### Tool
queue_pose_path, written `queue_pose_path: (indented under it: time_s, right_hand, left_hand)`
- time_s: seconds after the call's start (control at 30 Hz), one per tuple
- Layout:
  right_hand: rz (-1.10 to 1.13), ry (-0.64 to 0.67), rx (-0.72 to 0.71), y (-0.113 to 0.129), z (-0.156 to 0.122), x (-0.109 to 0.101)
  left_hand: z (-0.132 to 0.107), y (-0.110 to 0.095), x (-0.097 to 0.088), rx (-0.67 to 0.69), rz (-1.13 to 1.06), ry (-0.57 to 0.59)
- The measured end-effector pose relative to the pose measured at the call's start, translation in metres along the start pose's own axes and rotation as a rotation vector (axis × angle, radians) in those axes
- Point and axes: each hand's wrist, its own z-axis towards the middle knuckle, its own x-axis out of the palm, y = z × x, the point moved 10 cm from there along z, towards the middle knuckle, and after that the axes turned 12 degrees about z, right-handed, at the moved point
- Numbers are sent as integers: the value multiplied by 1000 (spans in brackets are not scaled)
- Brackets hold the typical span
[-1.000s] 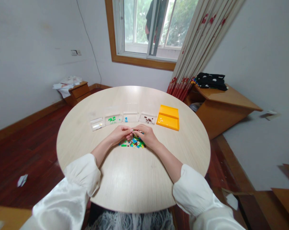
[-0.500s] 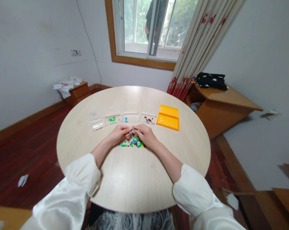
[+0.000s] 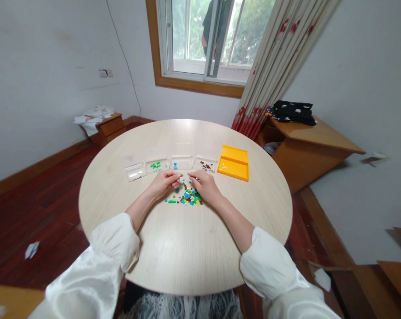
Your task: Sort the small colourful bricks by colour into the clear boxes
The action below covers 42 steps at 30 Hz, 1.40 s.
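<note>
Small toy building bricks (image 3: 189, 197) in green, blue, brown, yellow and white lie in a loose heap on the round table. Just beyond the heap's left side, my left hand (image 3: 165, 184) pinches a tiny green brick (image 3: 181, 175) between thumb and forefinger. My right hand (image 3: 203, 184) hovers over the heap's right side with thumb and fingers closed together; what they hold, if anything, is too small to make out. A narrow gap separates the two hands' fingertips.
Beyond my hands stand clear trays: one with green bricks (image 3: 156, 165), one with blue bricks (image 3: 175, 166), one with brown bricks (image 3: 206, 166), and a leftmost clear tray (image 3: 135, 173). An open yellow case (image 3: 233, 170) holding white bits sits to their right.
My hands have drawn apart from each other, the left one slightly leftward with the green brick, the right one slightly rightward. More of the heap shows between them.
</note>
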Motion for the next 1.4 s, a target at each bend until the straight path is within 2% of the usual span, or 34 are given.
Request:
queue_pose_path:
  time_s: [0.1,0.2,0.3,0.4,0.57,0.73,0.97,1.17,1.4]
  right_hand:
    - [-27,3,57,-7,1,-3]
    - [-65,35,136,-17,0,-3]
    - [-94,61,183,-22,-1,-2]
    - [-102,77,199,-21,-1,0]
    - [-101,78,213,-22,-1,-3]
    - [-64,126,303,-32,-1,-10]
    - [156,266,405,-37,-7,-14]
    - [278,415,422,-36,-16,-7]
    - [191,463,415,-39,-19,2]
  left_hand:
    - [2,-7,-19,28,-27,-137]
    - [1,-15,-55,82,-38,-387]
    - [-7,-18,-90,75,79,-645]
    - [-11,-22,-109,81,258,-750]
    - [-10,-22,-117,48,472,-741]
    - [-9,-18,-118,-21,506,-734]
    - [-9,-18,-119,-34,575,-736]
    - [-10,-22,-118,-8,739,-758]
    - [-10,-31,-108,60,827,-736]
